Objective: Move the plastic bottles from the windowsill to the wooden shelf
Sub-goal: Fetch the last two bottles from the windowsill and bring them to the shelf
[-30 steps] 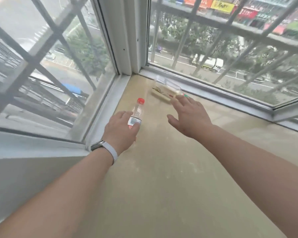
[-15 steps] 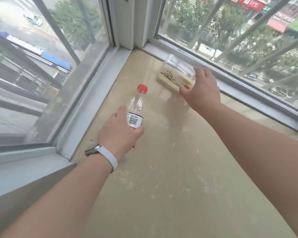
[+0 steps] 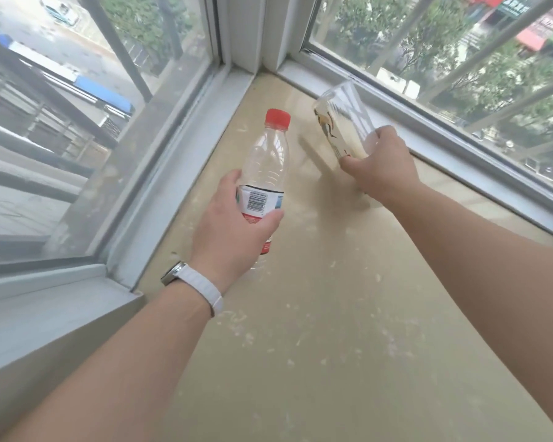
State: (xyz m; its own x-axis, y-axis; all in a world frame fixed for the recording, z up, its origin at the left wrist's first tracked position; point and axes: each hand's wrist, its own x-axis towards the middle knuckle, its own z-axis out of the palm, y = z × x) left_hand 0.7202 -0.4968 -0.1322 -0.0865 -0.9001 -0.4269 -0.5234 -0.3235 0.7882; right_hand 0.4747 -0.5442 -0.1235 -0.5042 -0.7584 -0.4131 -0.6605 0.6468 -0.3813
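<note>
A clear empty bottle with a red cap (image 3: 266, 157) and a white barcode label is lifted off the beige windowsill (image 3: 332, 314), tilted slightly, with my left hand (image 3: 233, 221) shut around its lower half. A second clear plastic bottle with a yellowish printed label (image 3: 342, 122) lies slanted near the right window frame; my right hand (image 3: 380, 164) grips its near end. Its cap is hidden by my fingers. The wooden shelf is out of view.
The windowsill runs into a corner between two barred windows with white frames (image 3: 246, 33). A raised white frame ledge (image 3: 460, 161) borders the sill on the right, another on the left (image 3: 160, 199). Pale specks dot the sill. A white watch band circles my left wrist (image 3: 201, 288).
My left hand closed on the red-capped bottle and raised it off the sill. My right hand reached the labelled bottle, gripped it and tipped it up. The camera moved closer.
</note>
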